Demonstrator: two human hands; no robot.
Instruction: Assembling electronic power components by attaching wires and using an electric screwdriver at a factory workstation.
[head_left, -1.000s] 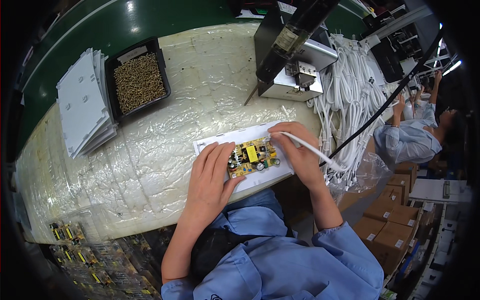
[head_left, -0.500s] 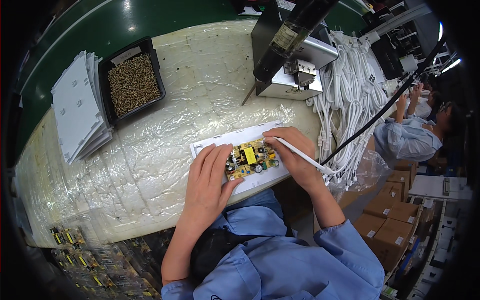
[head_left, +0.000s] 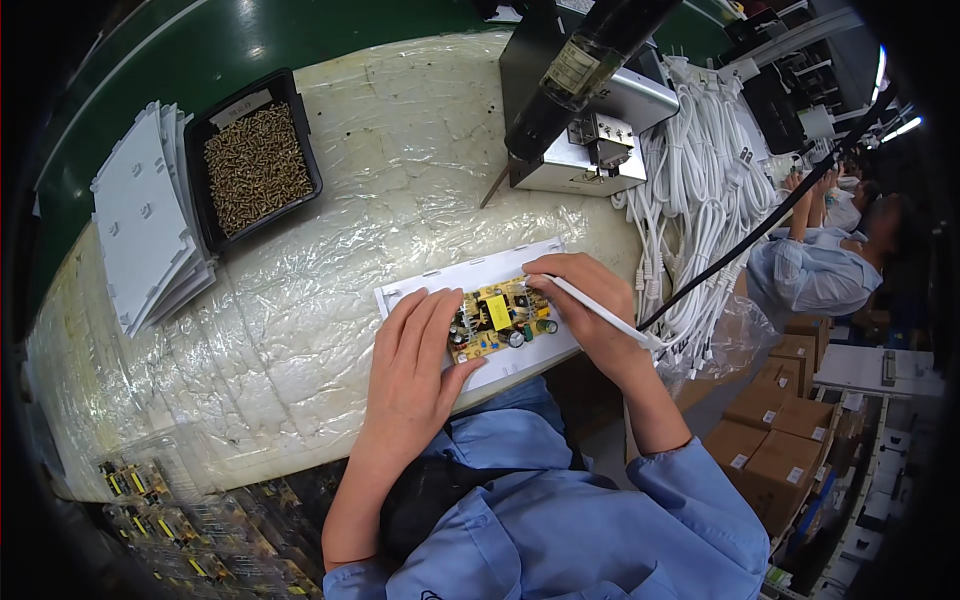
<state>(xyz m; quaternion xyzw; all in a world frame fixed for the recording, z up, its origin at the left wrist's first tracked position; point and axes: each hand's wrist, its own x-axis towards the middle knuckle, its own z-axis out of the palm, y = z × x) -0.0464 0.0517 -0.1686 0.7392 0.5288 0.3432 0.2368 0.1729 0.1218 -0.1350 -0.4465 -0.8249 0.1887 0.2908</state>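
A tan circuit board (head_left: pixel 497 314) with a yellow-wrapped transformer and several capacitors lies on a white plastic panel (head_left: pixel 403 296) near the table's front edge. My left hand (head_left: pixel 408 365) grips the board's left end, its fingers on top and the thumb at the lower edge. At the right end, my right hand (head_left: pixel 590 308) closes over the board's edge; its fingertips and thumb are partly hidden. From the board's upper right corner a white cable (head_left: pixel 600 308) runs across my right hand toward a bundle of cables.
A black bin of brass screws (head_left: pixel 257 170) stands beside stacked white panels (head_left: pixel 148 215). Above the table hangs a black screwdriver (head_left: pixel 570 85), near a metal box device (head_left: pixel 590 165). White cables (head_left: pixel 700 190) pile at the right; more circuit boards (head_left: pixel 165 520) lie lower left. Cartons (head_left: pixel 770 450) sit at right.
Both hands keep nearly the same hold on the circuit board. The whole view has shifted slightly, with the bin and stacked panels appearing a little further left.
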